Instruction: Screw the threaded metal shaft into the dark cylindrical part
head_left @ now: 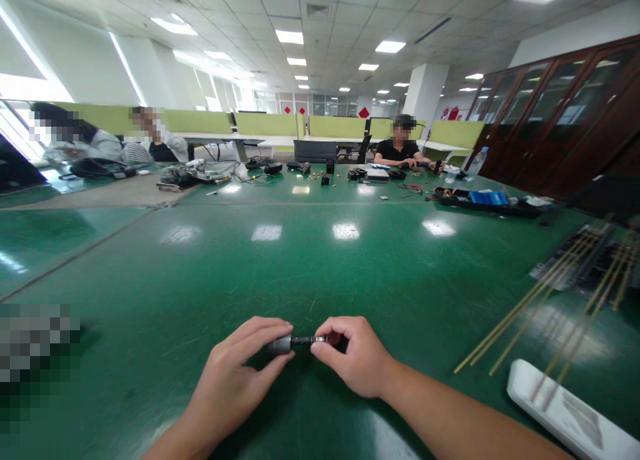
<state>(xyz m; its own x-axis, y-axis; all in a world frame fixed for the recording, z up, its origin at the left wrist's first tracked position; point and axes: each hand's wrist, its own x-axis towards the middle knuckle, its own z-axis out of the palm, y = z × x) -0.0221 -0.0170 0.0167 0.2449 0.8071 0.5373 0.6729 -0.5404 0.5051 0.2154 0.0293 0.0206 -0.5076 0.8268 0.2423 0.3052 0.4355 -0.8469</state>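
Observation:
Both my hands meet low in the middle of the green table (320, 273). My left hand (235, 377) pinches the grey cylindrical end of a small metal part (281, 344) between thumb and fingers. My right hand (353, 357) grips the thin dark shaft end (313, 340) of the same part. The part lies level between the two hands, just above the table top. What sits inside my right fist is hidden.
Several thin brass rods (550, 300) lie slanted at the right, over a white flat device (565, 410). A blue-and-black tool case (485, 200) lies further back. Three people sit at the far side among cables and small tools (320, 170).

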